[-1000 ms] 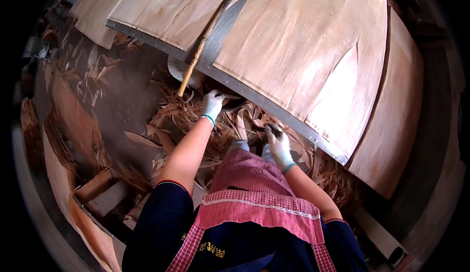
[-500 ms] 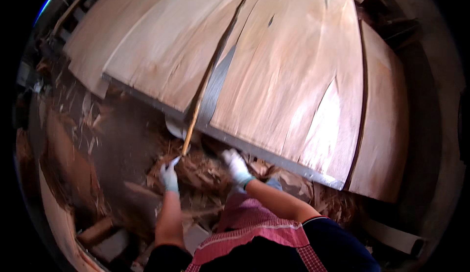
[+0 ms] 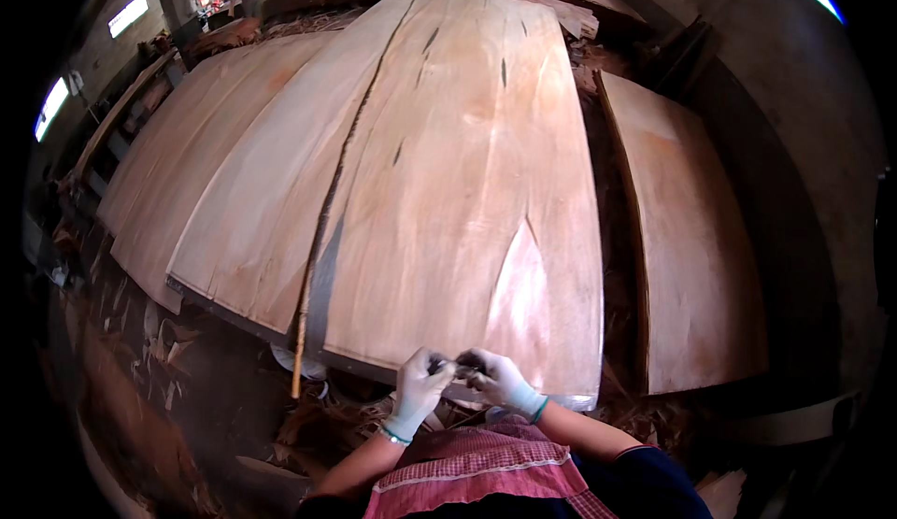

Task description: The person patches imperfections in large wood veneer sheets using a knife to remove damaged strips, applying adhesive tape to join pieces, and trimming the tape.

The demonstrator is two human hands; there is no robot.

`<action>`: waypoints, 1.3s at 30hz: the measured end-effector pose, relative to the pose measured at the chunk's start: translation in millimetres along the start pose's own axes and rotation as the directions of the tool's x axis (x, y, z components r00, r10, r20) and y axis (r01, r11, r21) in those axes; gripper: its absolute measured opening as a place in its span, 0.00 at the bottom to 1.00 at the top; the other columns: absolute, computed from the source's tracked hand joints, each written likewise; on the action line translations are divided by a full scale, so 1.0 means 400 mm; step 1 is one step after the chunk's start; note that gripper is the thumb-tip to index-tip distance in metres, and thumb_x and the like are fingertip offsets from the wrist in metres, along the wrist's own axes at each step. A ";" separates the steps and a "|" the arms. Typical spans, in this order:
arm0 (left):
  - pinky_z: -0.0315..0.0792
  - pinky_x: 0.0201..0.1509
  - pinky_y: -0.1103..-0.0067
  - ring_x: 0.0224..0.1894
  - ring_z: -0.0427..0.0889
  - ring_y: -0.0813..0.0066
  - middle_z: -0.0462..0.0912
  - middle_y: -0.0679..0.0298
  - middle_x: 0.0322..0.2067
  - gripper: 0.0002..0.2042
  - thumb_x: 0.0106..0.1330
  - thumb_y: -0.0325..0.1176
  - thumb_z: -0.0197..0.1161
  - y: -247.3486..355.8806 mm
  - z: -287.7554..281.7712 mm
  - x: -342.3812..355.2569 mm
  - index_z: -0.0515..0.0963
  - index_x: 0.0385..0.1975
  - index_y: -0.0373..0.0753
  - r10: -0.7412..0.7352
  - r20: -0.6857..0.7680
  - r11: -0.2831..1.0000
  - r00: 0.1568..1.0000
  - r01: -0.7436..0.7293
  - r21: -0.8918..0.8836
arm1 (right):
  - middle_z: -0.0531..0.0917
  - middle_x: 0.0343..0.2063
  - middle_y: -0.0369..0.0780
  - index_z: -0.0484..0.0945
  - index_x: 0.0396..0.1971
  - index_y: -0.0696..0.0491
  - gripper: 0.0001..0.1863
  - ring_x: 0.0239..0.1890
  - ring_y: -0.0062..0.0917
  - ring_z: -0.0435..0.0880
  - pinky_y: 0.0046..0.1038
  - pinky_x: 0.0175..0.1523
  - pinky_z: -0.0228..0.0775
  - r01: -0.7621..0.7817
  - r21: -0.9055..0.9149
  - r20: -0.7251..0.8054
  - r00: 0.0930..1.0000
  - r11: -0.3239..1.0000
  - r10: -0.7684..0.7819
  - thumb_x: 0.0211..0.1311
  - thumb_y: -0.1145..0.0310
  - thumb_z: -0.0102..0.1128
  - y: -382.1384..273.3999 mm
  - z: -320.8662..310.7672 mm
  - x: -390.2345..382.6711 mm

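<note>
Head view: gloved left hand [image 3: 417, 390] and right hand [image 3: 503, 382] close together, lower centre, fingers curled inward; cannot tell whether they pinch something small and dark. Pale wood sheet [image 3: 467, 164] fills mid-frame on a dark-edged worktop [image 3: 320, 318], near edge by the hands. Thin stick [image 3: 298, 360] juts past the worktop edge, lower left of centre. Separate narrower sheet [image 3: 696, 239], right.

Free room over veneer [image 3: 448, 192], stick [image 3: 299, 351] leftward

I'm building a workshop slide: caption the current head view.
Gloved left hand and right hand close together near broad wooden sheets, a stick jutting past their edge.
</note>
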State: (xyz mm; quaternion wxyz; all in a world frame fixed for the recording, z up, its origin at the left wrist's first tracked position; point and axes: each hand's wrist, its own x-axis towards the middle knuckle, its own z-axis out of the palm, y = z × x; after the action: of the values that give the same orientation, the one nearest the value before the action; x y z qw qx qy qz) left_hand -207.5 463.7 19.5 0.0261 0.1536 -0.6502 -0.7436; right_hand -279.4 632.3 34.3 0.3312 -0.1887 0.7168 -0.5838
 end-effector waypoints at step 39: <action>0.66 0.60 0.63 0.57 0.72 0.53 0.77 0.53 0.51 0.15 0.61 0.32 0.53 -0.040 0.443 0.786 0.77 0.47 0.41 0.307 0.223 0.217 0.925 -0.296 0.930 | 0.82 0.30 0.38 0.77 0.42 0.60 0.12 0.29 0.19 0.77 0.22 0.38 0.73 -0.300 -0.209 -0.256 0.935 0.931 0.244 0.66 0.68 0.53 0.127 -0.705 0.276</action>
State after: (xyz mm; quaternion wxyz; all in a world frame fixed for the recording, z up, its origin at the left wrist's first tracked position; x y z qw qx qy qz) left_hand -550.7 561.1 -38.2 0.0755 0.0133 -0.9793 -0.1872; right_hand -547.8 773.3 -14.7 0.3002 -0.0587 0.8354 -0.4567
